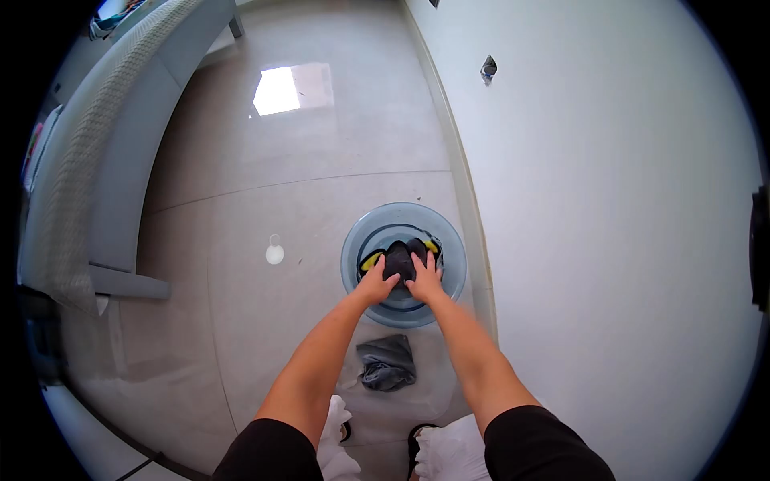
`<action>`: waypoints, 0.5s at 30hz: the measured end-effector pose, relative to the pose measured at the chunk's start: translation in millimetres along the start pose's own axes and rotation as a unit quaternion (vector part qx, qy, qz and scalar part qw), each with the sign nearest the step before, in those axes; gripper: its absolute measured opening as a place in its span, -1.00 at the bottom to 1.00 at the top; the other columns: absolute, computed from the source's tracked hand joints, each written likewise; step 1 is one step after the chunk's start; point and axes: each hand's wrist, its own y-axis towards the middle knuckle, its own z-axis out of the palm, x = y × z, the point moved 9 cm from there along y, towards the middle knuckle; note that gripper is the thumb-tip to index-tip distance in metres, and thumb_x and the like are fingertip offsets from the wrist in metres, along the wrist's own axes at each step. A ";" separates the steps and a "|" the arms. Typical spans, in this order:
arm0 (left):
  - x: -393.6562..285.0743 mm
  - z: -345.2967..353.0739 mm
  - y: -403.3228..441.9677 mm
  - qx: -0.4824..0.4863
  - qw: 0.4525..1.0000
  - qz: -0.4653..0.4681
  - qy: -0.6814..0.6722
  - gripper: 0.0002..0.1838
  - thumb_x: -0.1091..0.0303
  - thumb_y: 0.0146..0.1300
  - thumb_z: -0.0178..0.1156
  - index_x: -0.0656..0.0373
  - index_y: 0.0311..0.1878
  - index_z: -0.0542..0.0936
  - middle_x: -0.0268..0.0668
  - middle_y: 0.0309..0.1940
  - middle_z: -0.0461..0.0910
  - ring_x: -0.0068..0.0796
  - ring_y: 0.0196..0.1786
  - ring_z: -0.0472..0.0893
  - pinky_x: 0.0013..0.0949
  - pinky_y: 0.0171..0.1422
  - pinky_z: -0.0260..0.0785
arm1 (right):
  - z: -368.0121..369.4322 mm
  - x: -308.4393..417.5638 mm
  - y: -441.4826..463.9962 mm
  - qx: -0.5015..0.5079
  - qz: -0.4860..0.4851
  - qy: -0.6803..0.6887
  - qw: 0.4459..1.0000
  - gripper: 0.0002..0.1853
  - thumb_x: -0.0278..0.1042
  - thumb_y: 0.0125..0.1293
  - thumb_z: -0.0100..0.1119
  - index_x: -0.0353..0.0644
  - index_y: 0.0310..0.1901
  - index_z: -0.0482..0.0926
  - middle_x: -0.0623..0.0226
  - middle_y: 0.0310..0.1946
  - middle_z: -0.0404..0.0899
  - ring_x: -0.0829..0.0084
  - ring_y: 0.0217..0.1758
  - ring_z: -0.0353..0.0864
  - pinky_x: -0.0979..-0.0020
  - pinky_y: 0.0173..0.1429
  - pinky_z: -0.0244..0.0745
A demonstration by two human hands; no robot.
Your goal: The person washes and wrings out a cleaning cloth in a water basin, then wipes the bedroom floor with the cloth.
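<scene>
And here both hands are in the blue-grey basin (354,295), the left hand (376,284) and the right hand (424,280) gripping the dark, yellow-patched cloth (399,262) down inside it, with a folded grey cloth (387,363) on the floor (265,337) just beside the basin, nearer the person.

- Dark fabric item (399,260): black, soft and bunched, with a yellow patch toward each side; it lies inside the basin, touched by the left hand (375,284) and the right hand (426,280).
- Basin (350,240): round, blue-grey, wide-rimmed, upright on the floor near the wall.
- Grey cloth (387,363): crumpled, partly folded, lying just beside the basin on the person's side.
</scene>
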 end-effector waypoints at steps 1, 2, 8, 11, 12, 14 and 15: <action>4.7 5.7 5.6 0.022 0.996 -0.002 -0.087 -0.05 -0.08 0.28 0.27 0.17 0.56 0.07 0.21 0.55 -0.05 0.26 0.57 0.00 0.10 0.56 -0.02 | 9.2 -1.9 1.6 0.002 0.033 0.046 0.998 -0.19 -0.26 0.10 0.41 0.14 0.42 0.28 -0.02 0.56 -0.23 -0.23 0.50 0.09 -0.02 0.36 0.38; 23.8 11.9 11.4 0.012 0.983 -0.101 -0.151 0.02 -0.26 0.26 0.24 0.00 0.60 0.00 0.01 0.56 0.05 0.08 0.54 0.15 0.08 0.51 0.08 | 7.5 -2.7 2.4 -0.068 0.065 0.143 0.985 -0.31 -0.27 0.13 0.38 -0.08 0.32 0.37 -0.06 0.41 0.19 -0.13 0.33 0.37 0.13 0.26 0.46; 2.4 35.2 18.9 0.148 0.768 -0.211 -0.586 -0.36 -0.37 0.29 0.13 -0.05 0.15 0.44 -0.26 -0.06 0.58 -0.34 -0.10 0.62 -0.14 -0.07 0.55 | -52.9 101.6 -58.4 -0.199 -0.075 0.357 0.910 -0.66 -0.23 0.28 0.28 -0.28 -0.05 0.49 -0.03 -0.20 0.62 0.00 -0.14 0.64 0.20 -0.02 0.51; -13.3 31.4 12.6 0.169 0.751 -0.220 -0.599 -0.49 -0.26 0.30 0.21 0.08 -0.19 0.57 -0.29 -0.40 0.62 -0.38 -0.42 0.63 -0.31 -0.33 0.55 | -65.9 122.5 -84.1 -0.184 -0.085 0.327 0.923 -0.71 -0.13 0.37 0.22 -0.18 -0.22 0.44 0.08 -0.37 0.58 -0.04 -0.27 0.61 0.13 -0.22 0.47; -10.9 30.7 14.0 0.156 0.755 -0.229 -0.594 -0.50 -0.22 0.30 0.24 0.10 -0.29 0.58 -0.30 -0.49 0.62 -0.38 -0.50 0.62 -0.34 -0.41 0.54 | -67.8 129.3 -87.2 -0.180 -0.097 0.293 0.934 -0.70 -0.10 0.38 0.21 -0.16 -0.24 0.43 0.11 -0.39 0.58 -0.05 -0.30 0.60 0.11 -0.25 0.46; -4.1 35.8 17.7 0.184 0.747 -0.228 -0.598 -0.53 -0.18 0.30 0.26 0.10 -0.30 0.58 -0.31 -0.50 0.62 -0.39 -0.51 0.62 -0.34 -0.44 0.53 | -69.2 139.1 -92.5 -0.172 -0.121 0.223 0.952 -0.68 -0.04 0.39 0.19 -0.13 -0.28 0.41 0.16 -0.43 0.58 -0.06 -0.35 0.59 0.07 -0.33 0.44; 0.6 39.2 21.3 0.199 0.742 -0.226 -0.599 -0.54 -0.16 0.31 0.27 0.10 -0.30 0.58 -0.32 -0.51 0.62 -0.39 -0.52 0.61 -0.35 -0.45 0.52 | -67.6 139.1 -90.7 -0.178 -0.129 0.195 0.956 -0.68 -0.03 0.40 0.17 -0.12 -0.28 0.41 0.17 -0.43 0.59 -0.07 -0.37 0.60 0.05 -0.35 0.43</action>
